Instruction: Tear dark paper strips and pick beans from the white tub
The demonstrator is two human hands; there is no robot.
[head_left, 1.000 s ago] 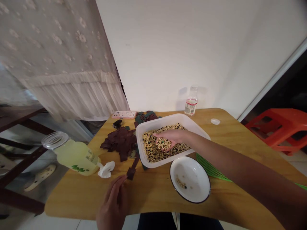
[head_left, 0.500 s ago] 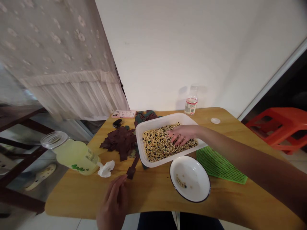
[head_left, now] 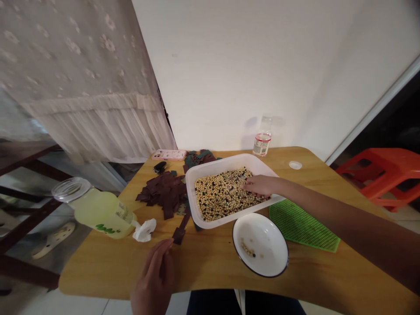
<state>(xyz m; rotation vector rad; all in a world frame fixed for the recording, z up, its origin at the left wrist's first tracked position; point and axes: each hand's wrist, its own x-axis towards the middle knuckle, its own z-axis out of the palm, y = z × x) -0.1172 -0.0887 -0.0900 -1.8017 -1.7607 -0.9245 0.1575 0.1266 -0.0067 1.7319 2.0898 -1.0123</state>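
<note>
My left hand (head_left: 153, 274) rests at the table's front left with its fingers curled together. Their tips pinch the near corner of a small dark brown flat piece (head_left: 179, 235). My right hand (head_left: 260, 186) reaches into a white plastic tray (head_left: 197, 220) of small round beads (head_left: 218, 197), mostly cream with black ones mixed in. Its loosely bent fingers touch the beads near the tray's right end and hold nothing I can see; some tips are hidden. A white dark-rimmed bowl (head_left: 267, 238) with a few beads stands in front of the tray.
Left of the tray lie a brown pile of flat pieces (head_left: 164, 192), a crumpled tissue (head_left: 144, 230) and a jar of yellowish liquid (head_left: 101, 214). A pink phone (head_left: 169, 155), black keys (head_left: 160, 166), a clear bottle (head_left: 261, 142), a white lid (head_left: 295, 165) and a green mesh mat (head_left: 302, 225) surround it.
My right hand has drawn back to the right across the beads, its spread fingers now closer together. My left hand has stayed at the brown piece.
</note>
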